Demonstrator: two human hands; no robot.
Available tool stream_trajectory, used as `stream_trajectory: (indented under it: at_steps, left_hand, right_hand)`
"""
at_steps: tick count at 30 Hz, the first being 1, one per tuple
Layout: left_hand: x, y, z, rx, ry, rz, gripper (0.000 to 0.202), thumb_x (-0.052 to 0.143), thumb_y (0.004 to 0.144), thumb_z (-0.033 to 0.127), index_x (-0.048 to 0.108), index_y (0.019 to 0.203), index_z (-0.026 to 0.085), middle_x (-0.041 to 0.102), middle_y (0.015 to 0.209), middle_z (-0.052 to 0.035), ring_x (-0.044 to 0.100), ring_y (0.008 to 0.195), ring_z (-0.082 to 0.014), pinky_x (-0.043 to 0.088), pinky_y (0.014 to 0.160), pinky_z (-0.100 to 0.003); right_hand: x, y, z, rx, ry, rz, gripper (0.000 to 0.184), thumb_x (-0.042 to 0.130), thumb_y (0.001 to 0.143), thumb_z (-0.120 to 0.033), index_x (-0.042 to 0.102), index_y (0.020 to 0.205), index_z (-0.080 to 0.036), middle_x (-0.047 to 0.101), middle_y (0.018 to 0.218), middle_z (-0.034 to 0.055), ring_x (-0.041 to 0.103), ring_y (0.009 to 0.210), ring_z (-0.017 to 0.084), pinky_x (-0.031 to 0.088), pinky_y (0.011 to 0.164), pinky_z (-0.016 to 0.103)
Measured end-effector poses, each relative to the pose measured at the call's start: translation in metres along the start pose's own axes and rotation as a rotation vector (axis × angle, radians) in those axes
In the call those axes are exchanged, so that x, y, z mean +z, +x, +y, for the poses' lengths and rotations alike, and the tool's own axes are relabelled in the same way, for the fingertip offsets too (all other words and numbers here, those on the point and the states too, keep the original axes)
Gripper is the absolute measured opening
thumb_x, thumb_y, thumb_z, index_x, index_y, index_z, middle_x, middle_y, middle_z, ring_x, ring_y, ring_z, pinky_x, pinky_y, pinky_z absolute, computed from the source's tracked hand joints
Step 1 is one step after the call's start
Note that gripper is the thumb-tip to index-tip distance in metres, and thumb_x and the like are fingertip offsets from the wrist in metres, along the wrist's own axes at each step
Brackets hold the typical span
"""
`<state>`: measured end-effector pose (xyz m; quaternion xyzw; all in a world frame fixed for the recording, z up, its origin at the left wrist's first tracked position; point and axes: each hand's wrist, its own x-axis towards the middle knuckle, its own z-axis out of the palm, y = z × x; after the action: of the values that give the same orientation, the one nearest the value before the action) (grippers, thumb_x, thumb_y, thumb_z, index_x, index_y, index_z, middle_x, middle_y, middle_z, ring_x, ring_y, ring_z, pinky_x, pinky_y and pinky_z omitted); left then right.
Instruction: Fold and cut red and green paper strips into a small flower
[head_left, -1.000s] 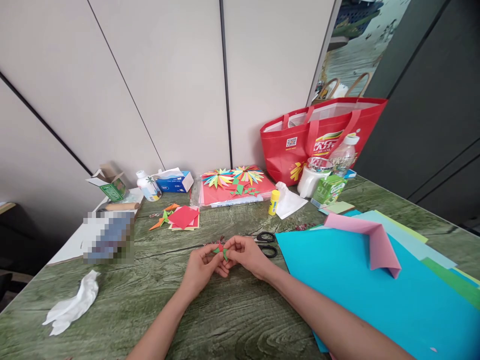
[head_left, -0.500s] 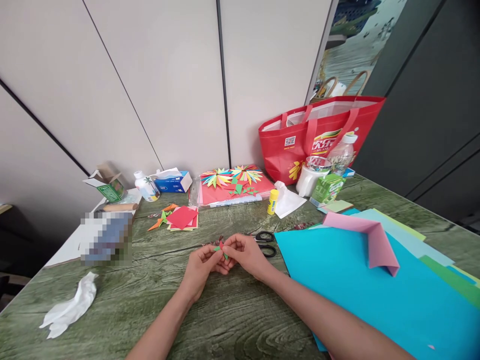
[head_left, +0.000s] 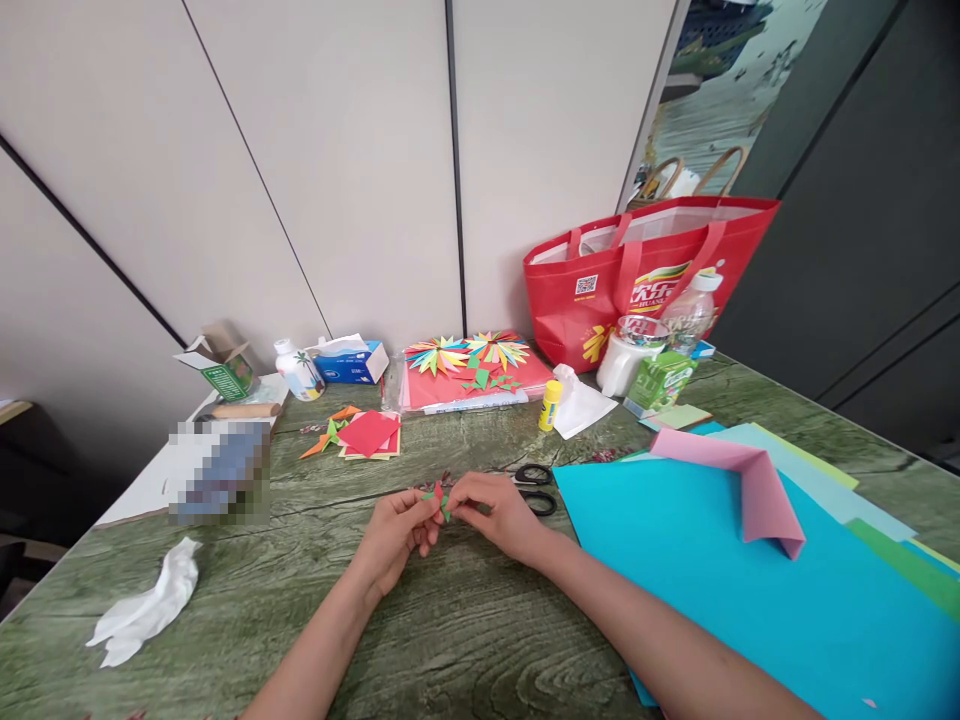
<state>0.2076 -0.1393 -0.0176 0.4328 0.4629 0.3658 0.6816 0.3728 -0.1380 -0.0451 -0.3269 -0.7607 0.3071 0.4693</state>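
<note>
Both hands meet over the middle of the green wood-grain table point(head_left: 450, 640). My left hand point(head_left: 394, 535) and my right hand point(head_left: 499, 515) pinch a small folded paper piece point(head_left: 441, 498), red and green, between their fingertips. Black-handled scissors point(head_left: 536, 488) lie just behind my right hand. A large blue paper sheet point(head_left: 712, 580) lies to the right of my right forearm, with a folded pink sheet point(head_left: 750, 480) on top.
At the back stand a red tote bag point(head_left: 637, 275), a stack of coloured paper stars point(head_left: 469, 365), a yellow glue stick point(head_left: 550, 405), a tissue box point(head_left: 349, 360) and a white bottle point(head_left: 296, 370). Red paper squares point(head_left: 367, 435) lie left of centre. A crumpled tissue point(head_left: 146, 605) lies near left.
The fingers have shifted slightly on the small paper piece; both hands stay at the same spot. The view has swayed a little.
</note>
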Motion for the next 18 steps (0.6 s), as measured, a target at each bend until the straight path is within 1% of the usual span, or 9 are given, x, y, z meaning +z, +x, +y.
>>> stream_trajectory:
  at_steps: [2, 4, 6, 8, 11, 13, 16, 18]
  left_hand:
    - [-0.0003, -0.0004, 0.0002, -0.007, 0.010, -0.010, 0.024, 0.067, 0.065, 0.031, 0.058, 0.056, 0.011, 0.053, 0.041, 0.0013, 0.041, 0.033, -0.0043, 0.031, 0.033, -0.014]
    - [-0.0003, -0.0006, 0.0002, -0.002, 0.026, -0.018, 0.024, 0.067, 0.066, 0.032, 0.058, 0.056, 0.012, 0.053, 0.040, 0.0014, 0.041, 0.033, -0.0045, 0.032, 0.034, -0.015]
    - [-0.0001, -0.0006, -0.0005, 0.011, 0.044, -0.021, 0.024, 0.067, 0.066, 0.033, 0.058, 0.057, 0.012, 0.053, 0.040, 0.0014, 0.042, 0.033, -0.0051, 0.033, 0.034, -0.015]
    - [0.0002, -0.0006, -0.0015, 0.024, 0.064, -0.027, 0.024, 0.067, 0.065, 0.033, 0.058, 0.058, 0.012, 0.054, 0.041, 0.0012, 0.044, 0.034, -0.0057, 0.034, 0.034, -0.016]
    - [0.0008, -0.0003, -0.0029, 0.074, 0.116, -0.027, 0.025, 0.067, 0.065, 0.035, 0.058, 0.060, 0.013, 0.056, 0.044, 0.0014, 0.045, 0.035, -0.0065, 0.036, 0.036, -0.017]
    - [0.0015, -0.0004, -0.0033, 0.127, 0.173, -0.026, 0.025, 0.065, 0.067, 0.035, 0.057, 0.061, 0.013, 0.056, 0.043, 0.0016, 0.046, 0.036, -0.0072, 0.037, 0.037, -0.018]
    - [0.0034, -0.0018, -0.0032, 0.176, 0.193, -0.051, 0.023, 0.064, 0.070, 0.034, 0.057, 0.064, 0.012, 0.059, 0.048, 0.0002, 0.051, 0.040, -0.0094, 0.042, 0.041, -0.020]
    - [0.0053, -0.0032, -0.0031, 0.170, 0.144, -0.072, 0.022, 0.063, 0.071, 0.033, 0.058, 0.067, 0.012, 0.062, 0.056, -0.0018, 0.056, 0.045, -0.0115, 0.047, 0.047, -0.024]
  right_hand:
    - [-0.0001, -0.0011, 0.0020, -0.091, -0.065, -0.005, 0.013, 0.049, 0.084, -0.020, 0.062, 0.079, -0.018, 0.060, 0.079, 0.0047, 0.056, 0.072, 0.013, 0.045, 0.068, 0.024]
    - [-0.0005, -0.0016, 0.0033, -0.137, -0.104, -0.008, 0.015, 0.047, 0.085, -0.021, 0.062, 0.082, -0.018, 0.059, 0.081, 0.0055, 0.056, 0.075, 0.013, 0.045, 0.069, 0.024]
    - [-0.0013, -0.0014, 0.0035, -0.144, -0.112, -0.011, 0.015, 0.048, 0.085, -0.021, 0.062, 0.082, -0.018, 0.059, 0.081, 0.0056, 0.056, 0.075, 0.013, 0.044, 0.069, 0.024]
    - [-0.0021, -0.0005, 0.0027, -0.112, -0.084, -0.016, 0.013, 0.050, 0.084, -0.022, 0.062, 0.080, -0.018, 0.059, 0.080, 0.0052, 0.056, 0.074, 0.013, 0.044, 0.068, 0.024]
    - [-0.0021, 0.0013, -0.0004, -0.008, 0.003, 0.005, 0.011, 0.055, 0.081, -0.024, 0.063, 0.076, -0.018, 0.060, 0.077, 0.0040, 0.055, 0.072, 0.013, 0.044, 0.067, 0.025]
    - [-0.0013, 0.0024, -0.0027, 0.101, 0.085, 0.043, 0.011, 0.060, 0.077, -0.026, 0.063, 0.071, -0.017, 0.061, 0.075, 0.0033, 0.056, 0.070, 0.013, 0.045, 0.066, 0.025]
    - [0.0003, 0.0037, -0.0042, 0.305, 0.295, 0.076, 0.014, 0.066, 0.069, -0.030, 0.063, 0.067, -0.016, 0.062, 0.068, 0.0017, 0.058, 0.065, 0.014, 0.046, 0.062, 0.026]
    - [0.0010, 0.0043, -0.0031, 0.396, 0.446, 0.089, 0.018, 0.069, 0.065, -0.031, 0.061, 0.068, -0.015, 0.063, 0.063, 0.0001, 0.059, 0.060, 0.013, 0.047, 0.060, 0.026]
